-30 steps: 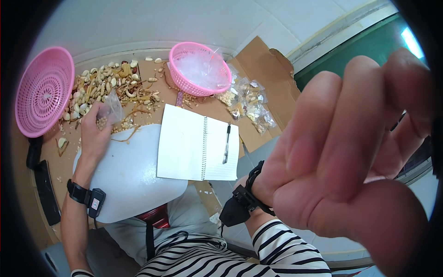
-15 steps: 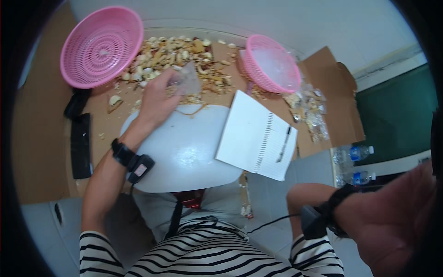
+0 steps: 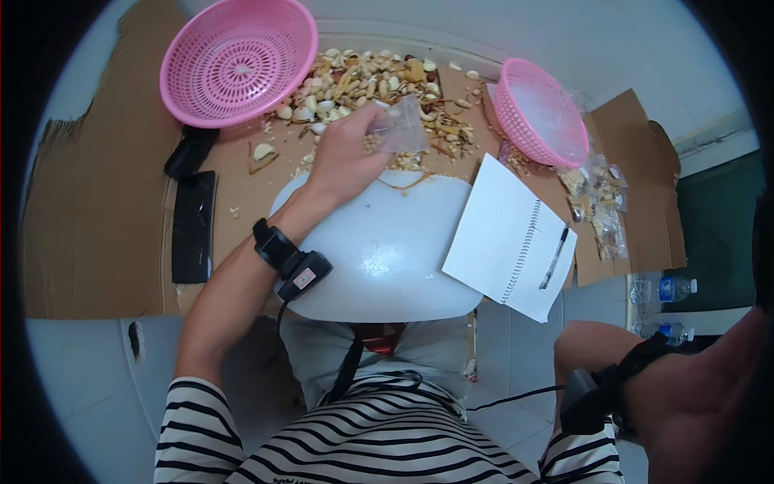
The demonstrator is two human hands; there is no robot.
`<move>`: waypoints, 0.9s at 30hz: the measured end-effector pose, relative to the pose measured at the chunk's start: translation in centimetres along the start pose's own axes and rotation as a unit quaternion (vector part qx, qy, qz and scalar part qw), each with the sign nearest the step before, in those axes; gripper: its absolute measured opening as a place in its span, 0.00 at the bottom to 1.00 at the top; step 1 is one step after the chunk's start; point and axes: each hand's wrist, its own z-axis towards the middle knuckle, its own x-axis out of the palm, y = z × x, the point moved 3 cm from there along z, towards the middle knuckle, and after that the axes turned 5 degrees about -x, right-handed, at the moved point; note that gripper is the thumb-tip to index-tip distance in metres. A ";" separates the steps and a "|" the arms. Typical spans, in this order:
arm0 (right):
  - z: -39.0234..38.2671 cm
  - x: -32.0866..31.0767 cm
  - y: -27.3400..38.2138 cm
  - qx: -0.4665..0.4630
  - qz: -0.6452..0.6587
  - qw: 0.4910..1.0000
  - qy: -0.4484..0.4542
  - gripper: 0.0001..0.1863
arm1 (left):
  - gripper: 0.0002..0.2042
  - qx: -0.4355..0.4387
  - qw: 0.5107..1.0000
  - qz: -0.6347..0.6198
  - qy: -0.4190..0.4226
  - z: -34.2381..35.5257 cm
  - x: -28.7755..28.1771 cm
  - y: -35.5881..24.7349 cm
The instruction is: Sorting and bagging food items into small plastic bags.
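My left hand (image 3: 348,157) is closed on a small clear plastic bag (image 3: 403,127), just past the far edge of a white cutting board (image 3: 371,242). A few small pale bits seem to show in the bag near my fingers. Behind it spreads a heap of garlic cloves, nuts and brownish dried strips (image 3: 355,85). My right hand (image 3: 709,387) is raised close to the camera at the right rim; its fingers are out of sight, so what they do cannot be seen. Each wrist wears a black strap with a small device.
A pink basket (image 3: 177,89) stands at the far left, and another pink basket (image 3: 504,113) with clear bags at the far right. An open spiral notebook (image 3: 492,234) with a pen (image 3: 555,258) lies right of the board, near filled bags (image 3: 601,202). A black phone-like slab (image 3: 193,234) lies left.
The view has shifted, so the whole tabletop sits farther right. My left hand still holds the bag over the same spot. My right hand has moved farther toward the right rim.
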 end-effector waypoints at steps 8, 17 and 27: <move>-2.2 -5.4 1.5 0.017 -0.032 0.999 0.027 0.17 | 0.15 0.011 1.000 -0.012 -0.002 0.0 0.2 0.5; 3.6 0.5 0.6 -0.001 -0.081 0.996 0.030 0.18 | 0.14 0.015 1.000 0.003 -0.014 -0.1 0.2 0.0; -7.8 -15.4 1.2 -0.023 -0.141 0.986 0.092 0.18 | 0.13 -0.009 1.000 0.002 -0.011 -0.7 0.5 -0.6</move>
